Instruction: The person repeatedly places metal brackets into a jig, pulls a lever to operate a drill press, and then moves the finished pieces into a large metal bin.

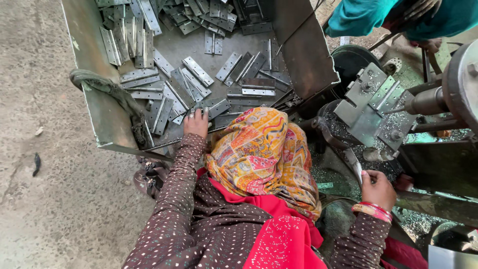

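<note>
- Head view, looking down on a person in a patterned headscarf (264,149) seated between a metal bin (94,94) and a drilling machine.
- Left hand (196,122) lies palm-down, fingers spread on the steel hinges (199,72) heaped in the bin; whether it grasps one I cannot tell.
- Right hand (377,188), bangles at the wrist, is clenched around the lower end of a flat metal lever (352,164).
- One hinge (386,94) sits clamped on the tilted jig plate (366,112), touching the drill bit (393,110); metal shavings (403,122) lie around it.
- Another person's teal sleeve (358,17) shows at the top right.
</note>
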